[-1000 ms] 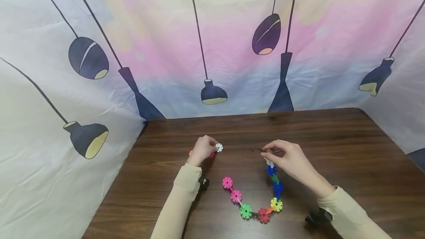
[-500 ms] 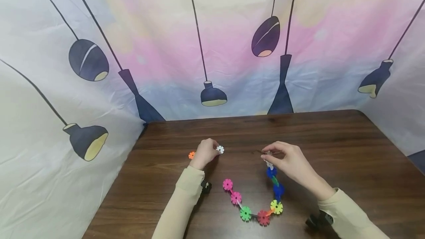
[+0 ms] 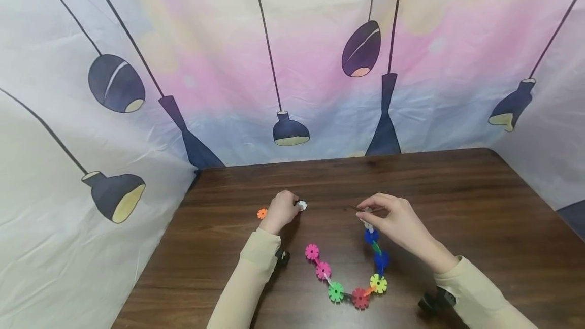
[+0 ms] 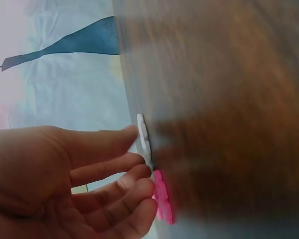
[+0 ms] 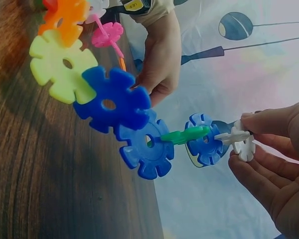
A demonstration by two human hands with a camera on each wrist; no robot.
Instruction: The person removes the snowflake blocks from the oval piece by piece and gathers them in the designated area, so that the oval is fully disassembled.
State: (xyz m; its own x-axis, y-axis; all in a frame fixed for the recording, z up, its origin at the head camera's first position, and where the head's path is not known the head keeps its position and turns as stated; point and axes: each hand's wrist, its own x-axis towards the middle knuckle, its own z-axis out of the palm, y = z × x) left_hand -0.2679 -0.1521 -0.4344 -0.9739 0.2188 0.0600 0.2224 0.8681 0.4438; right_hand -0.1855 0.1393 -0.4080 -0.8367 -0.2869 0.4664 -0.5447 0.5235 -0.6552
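My right hand (image 3: 399, 217) pinches the white end disc (image 5: 245, 142) of a chain of notched plastic snowflake discs; a thin dark edge shows at its fingertips. From there the chain hangs past blue discs (image 5: 114, 99) and a green disc (image 5: 187, 134), then curves over the table through a yellow disc (image 3: 378, 283), a red disc (image 3: 360, 298) and a green one to two pink discs (image 3: 312, 252). At the back left, my left hand (image 3: 281, 211) has thumb and fingertips on the edge of a loose white snowflake disc (image 4: 143, 135). Below these fingers lies a pink disc (image 4: 163, 196).
An orange disc (image 3: 262, 213) lies left of my left hand. The dark wooden table (image 3: 219, 278) ends at a fabric backdrop (image 3: 228, 90) printed with hanging lamps. Black cameras sit on both wrists.
Both hands stay nearly in place. The left hand has shifted slightly right over the white disc, uncovering the orange disc and covering the pink one. The chain keeps its curve.
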